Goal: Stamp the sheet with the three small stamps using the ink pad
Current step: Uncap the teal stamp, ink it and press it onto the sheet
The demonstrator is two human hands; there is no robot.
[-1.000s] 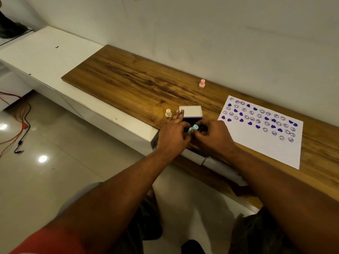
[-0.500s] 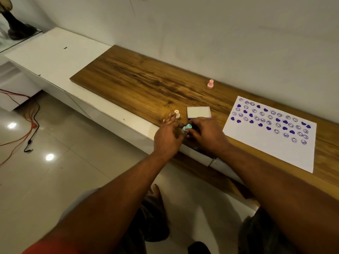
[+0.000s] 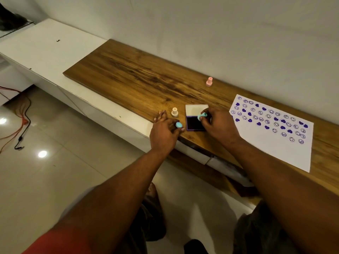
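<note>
My right hand (image 3: 218, 125) pinches a small teal stamp (image 3: 202, 116) and holds it tilted over the dark purple ink pad (image 3: 193, 123), whose white lid (image 3: 196, 109) stands open behind it. My left hand (image 3: 165, 132) holds a teal cap (image 3: 178, 125) between thumb and fingers, just left of the pad. A cream stamp (image 3: 174, 112) stands upright near my left fingertips. A pink stamp (image 3: 209, 81) stands far back by the wall. The white sheet (image 3: 275, 143) lies to the right, its upper part covered with purple hearts and smiley prints.
Everything rests on a wooden board (image 3: 128, 76) on a white low cabinet (image 3: 45, 46) against the wall. Red and black cables (image 3: 20, 125) lie on the glossy tiled floor at the left. My knees show below the board's front edge.
My hands have come apart: the teal cap went left in my left hand, the teal stamp went with my right hand over the uncovered ink pad.
</note>
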